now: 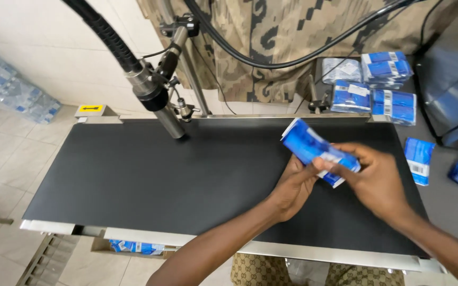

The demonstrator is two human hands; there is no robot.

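Both my hands hold a stack of blue and white flat packets [309, 146] above the right part of a black conveyor belt [149, 175]. My left hand [292, 188] grips the stack from below. My right hand [375, 177] closes on its right end, thumb on top. The stack tilts, its far end pointing up and left. A metal printer head [157, 103] on a black ribbed hose hangs over the belt's far left.
Bundles of blue packets [375, 87] lie on the grey table at the far right. Two loose packets [419, 159] lie right of the belt. A black cable loops across the patterned cloth behind. More packets sit under the belt's near edge [133, 247].
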